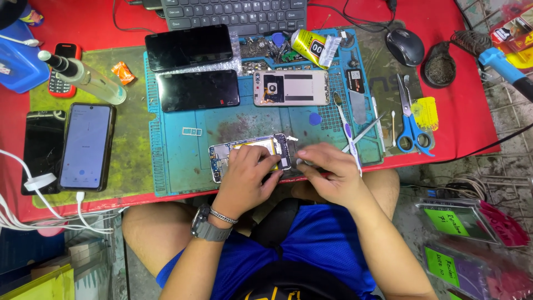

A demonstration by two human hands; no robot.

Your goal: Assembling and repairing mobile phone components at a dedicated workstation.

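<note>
Red table point(455, 111), teal work mat point(177, 166) on it. Near the mat's front edge lies the opened phone point(250, 153), back cover off, insides showing. Left hand point(247, 178) sits right on top of it, fingers curled over the lower half, pinning it down. Right hand point(327, 169) is just beside the phone's right end, fingers pinched narrow on a thin tool point(300, 162); can't tell what kind. Scissors point(410, 119) lie well apart, right side.

Bare blue mat point(183, 161) lies left of the opened phone point(250, 155); toothbrush point(344, 125) and tweezers point(367, 132) crowd its right.
</note>
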